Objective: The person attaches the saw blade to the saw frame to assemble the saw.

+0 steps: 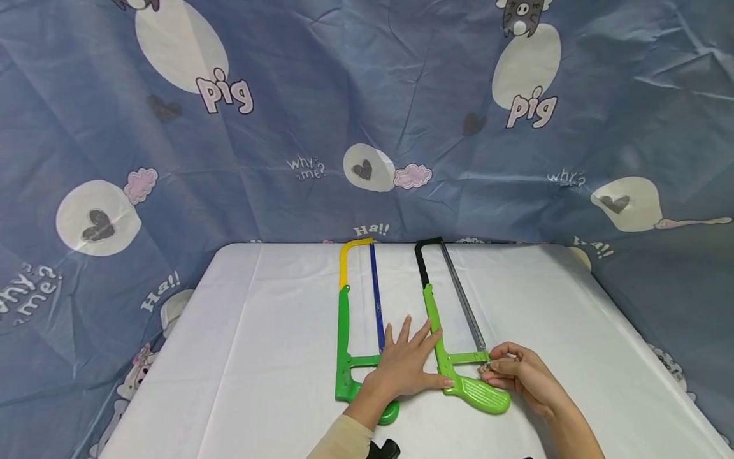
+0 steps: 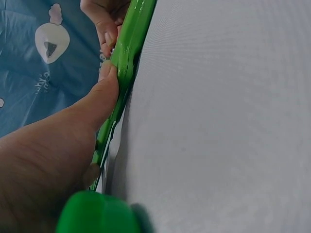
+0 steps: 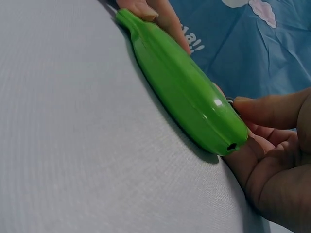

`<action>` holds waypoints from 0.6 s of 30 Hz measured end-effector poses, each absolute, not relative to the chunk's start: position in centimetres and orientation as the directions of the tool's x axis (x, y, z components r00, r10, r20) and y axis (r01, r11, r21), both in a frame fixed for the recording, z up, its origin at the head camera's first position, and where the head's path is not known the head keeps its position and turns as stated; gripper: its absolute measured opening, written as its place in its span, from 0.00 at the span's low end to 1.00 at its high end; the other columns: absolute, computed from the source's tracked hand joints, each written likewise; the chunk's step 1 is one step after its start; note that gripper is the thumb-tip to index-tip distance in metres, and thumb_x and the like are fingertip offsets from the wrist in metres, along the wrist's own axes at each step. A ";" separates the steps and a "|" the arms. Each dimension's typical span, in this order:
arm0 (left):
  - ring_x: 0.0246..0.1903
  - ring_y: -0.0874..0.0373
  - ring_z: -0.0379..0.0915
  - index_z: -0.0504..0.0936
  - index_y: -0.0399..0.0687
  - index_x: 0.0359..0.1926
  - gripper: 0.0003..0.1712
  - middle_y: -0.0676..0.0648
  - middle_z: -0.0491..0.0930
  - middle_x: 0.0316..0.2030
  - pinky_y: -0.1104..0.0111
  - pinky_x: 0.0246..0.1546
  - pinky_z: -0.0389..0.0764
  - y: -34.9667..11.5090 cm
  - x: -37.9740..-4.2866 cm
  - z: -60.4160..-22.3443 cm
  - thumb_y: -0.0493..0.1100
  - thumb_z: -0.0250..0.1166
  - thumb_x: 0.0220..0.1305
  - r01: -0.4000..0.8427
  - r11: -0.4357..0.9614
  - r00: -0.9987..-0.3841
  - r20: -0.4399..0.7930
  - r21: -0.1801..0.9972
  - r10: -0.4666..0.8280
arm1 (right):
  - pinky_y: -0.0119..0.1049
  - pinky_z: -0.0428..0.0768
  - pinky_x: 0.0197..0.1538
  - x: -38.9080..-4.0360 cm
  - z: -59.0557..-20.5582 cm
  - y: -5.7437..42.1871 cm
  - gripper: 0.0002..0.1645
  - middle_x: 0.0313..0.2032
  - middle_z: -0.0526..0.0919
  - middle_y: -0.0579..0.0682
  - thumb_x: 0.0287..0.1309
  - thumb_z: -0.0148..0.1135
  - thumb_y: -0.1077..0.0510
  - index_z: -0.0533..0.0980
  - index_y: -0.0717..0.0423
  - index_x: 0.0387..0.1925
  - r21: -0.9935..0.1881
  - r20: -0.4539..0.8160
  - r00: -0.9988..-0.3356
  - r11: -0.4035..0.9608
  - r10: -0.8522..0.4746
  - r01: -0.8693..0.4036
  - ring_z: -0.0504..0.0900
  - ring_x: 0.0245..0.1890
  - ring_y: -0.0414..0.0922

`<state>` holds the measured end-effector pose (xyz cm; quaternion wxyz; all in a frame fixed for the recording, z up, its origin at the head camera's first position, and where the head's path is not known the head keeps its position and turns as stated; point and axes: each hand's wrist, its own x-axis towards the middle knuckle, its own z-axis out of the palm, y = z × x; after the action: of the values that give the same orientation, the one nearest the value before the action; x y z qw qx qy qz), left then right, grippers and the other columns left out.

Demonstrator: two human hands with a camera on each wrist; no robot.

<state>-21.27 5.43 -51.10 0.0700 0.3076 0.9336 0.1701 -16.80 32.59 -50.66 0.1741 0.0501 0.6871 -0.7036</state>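
A light green hacksaw (image 1: 480, 394) with a black front frame and a grey blade (image 1: 463, 296) lies flat on the white table. My left hand (image 1: 401, 364) is spread over its frame, fingers on the upper bar and thumb against the top of the handle. At the blade's near end, my right hand (image 1: 530, 377) pinches the small metal wing nut (image 1: 485, 367), mostly covered by the fingertips. In the right wrist view, the handle (image 3: 182, 85) partly hides those fingers, with a bit of metal showing by the thumb.
Left of it lies a second hacksaw (image 1: 343, 325), darker green and yellow with a blue blade (image 1: 376, 296); my left forearm crosses its handle. A black object (image 1: 385, 449) shows at the bottom edge. Printed blue cloth (image 1: 367, 115) hangs behind the white table (image 1: 275, 357).
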 end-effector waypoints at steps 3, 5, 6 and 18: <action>0.79 0.38 0.33 0.51 0.64 0.79 0.57 0.51 0.47 0.80 0.32 0.72 0.40 5.4 -21.3 -51.1 0.80 0.56 0.55 0.550 0.751 -0.800 -0.025 0.366 0.599 | 0.35 0.86 0.45 -16.8 -50.6 32.7 0.10 0.35 0.88 0.55 0.66 0.56 0.66 0.68 0.67 0.45 -0.951 -0.304 -0.932 -0.002 -0.196 0.310 0.90 0.38 0.46; 0.79 0.38 0.33 0.51 0.63 0.79 0.57 0.51 0.47 0.80 0.32 0.72 0.40 5.4 -21.3 -51.0 0.80 0.56 0.55 0.549 0.752 -0.801 -0.026 0.365 0.598 | 0.35 0.86 0.45 -16.7 -50.6 32.7 0.09 0.35 0.88 0.55 0.66 0.56 0.66 0.68 0.66 0.45 -0.953 -0.296 -0.932 -0.008 -0.209 0.304 0.90 0.38 0.45; 0.79 0.38 0.33 0.51 0.63 0.79 0.57 0.51 0.47 0.80 0.33 0.72 0.40 5.4 -21.3 -50.9 0.80 0.56 0.55 0.549 0.753 -0.801 -0.028 0.363 0.597 | 0.35 0.86 0.45 -16.7 -50.6 32.7 0.09 0.35 0.88 0.55 0.66 0.56 0.66 0.68 0.66 0.44 -0.953 -0.294 -0.932 -0.011 -0.212 0.303 0.90 0.38 0.45; 0.79 0.38 0.35 0.52 0.63 0.78 0.57 0.50 0.48 0.79 0.33 0.72 0.42 5.3 -21.2 -50.8 0.80 0.57 0.55 0.552 0.750 -0.801 -0.020 0.363 0.599 | 0.34 0.86 0.46 -16.7 -50.6 32.8 0.12 0.36 0.88 0.55 0.66 0.56 0.67 0.68 0.67 0.48 -0.943 -0.310 -0.926 -0.052 -0.216 0.328 0.90 0.39 0.46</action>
<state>-21.17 5.32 -50.82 0.0679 0.3084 0.9330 0.1723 -16.74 32.82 -50.61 0.1879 0.0423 0.6622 -0.7241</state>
